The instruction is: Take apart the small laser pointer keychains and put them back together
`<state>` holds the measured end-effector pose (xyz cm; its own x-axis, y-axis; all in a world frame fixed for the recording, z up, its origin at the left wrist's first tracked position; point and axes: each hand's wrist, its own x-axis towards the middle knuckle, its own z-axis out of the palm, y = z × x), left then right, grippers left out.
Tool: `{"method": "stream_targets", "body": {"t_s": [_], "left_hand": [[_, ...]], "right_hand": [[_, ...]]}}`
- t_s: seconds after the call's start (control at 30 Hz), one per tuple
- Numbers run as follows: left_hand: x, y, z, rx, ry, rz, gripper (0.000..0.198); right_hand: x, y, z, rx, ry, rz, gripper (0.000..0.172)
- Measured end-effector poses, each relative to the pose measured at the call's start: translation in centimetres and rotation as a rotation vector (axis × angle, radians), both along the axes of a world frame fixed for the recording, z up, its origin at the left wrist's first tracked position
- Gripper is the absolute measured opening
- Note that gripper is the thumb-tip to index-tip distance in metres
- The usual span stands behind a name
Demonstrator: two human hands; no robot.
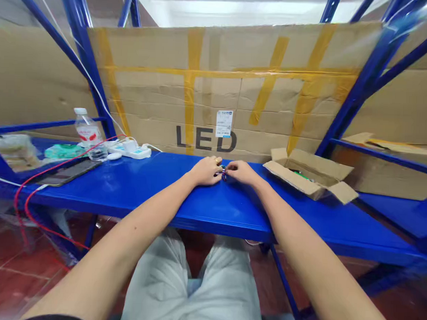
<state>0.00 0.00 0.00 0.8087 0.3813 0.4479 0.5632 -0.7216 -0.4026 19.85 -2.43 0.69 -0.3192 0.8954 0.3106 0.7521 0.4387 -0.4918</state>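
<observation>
Both my hands meet over the middle of the blue metal table [149, 181], near its back. Between them is a small dark, shiny thing with purple and teal glints [223, 173]; it is too small to name. My left hand [206, 171], with a ring on one finger, rests on the tabletop with its fingers closed against the left side of that thing. My right hand [241, 172] has its fingertips pinched together at its right side. The fingers partly cover the thing.
An open cardboard box [304, 175] with something green inside stands at the right. To the left are a plastic bottle [90, 134], a white power strip [131, 148], a dark tablet-like device [69, 171] and a red cable [52, 168]. A large cardboard sheet [148, 106] marked LED stands behind.
</observation>
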Motion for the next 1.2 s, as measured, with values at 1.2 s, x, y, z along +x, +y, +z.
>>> {"method": "stream_targets", "body": {"t_s": [1.2], "left_hand": [[1.3,-1.5,-0.1,-0.315,-0.031,0.130,0.023]], "right_hand": [[-0.6,-0.3,-0.2,-0.116,-0.098,-0.113,0.031]]}}
